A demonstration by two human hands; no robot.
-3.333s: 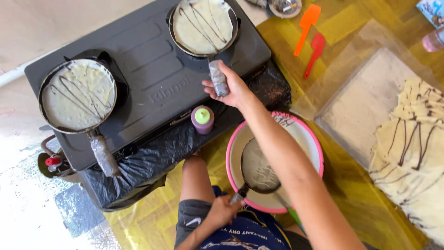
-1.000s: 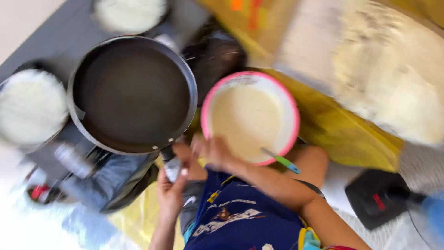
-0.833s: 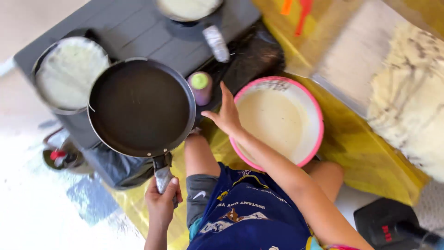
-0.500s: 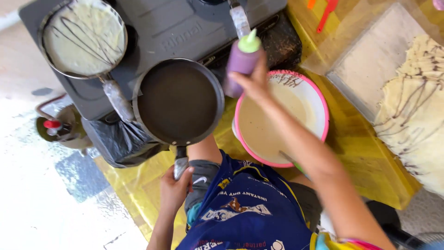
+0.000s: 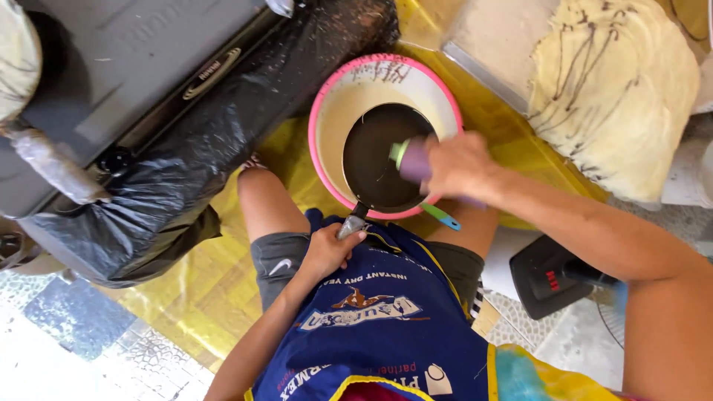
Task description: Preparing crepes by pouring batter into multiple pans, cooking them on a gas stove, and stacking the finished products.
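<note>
Over the pink-rimmed batter bowl (image 5: 327, 111), the left hand (image 5: 327, 251) grips the black frying pan (image 5: 382, 160) by its handle – keep it level – while right hand (image 5: 460, 165) fingers close around the purple squeeze bottle (image 5: 412, 160), its tip low over the pan.

just one head cam here, looking pretty much straight down from close up over the person's lap, with the pink bowl (image 5: 327, 111) mid-frame and the stove (image 5: 134, 67) off top-left
</note>
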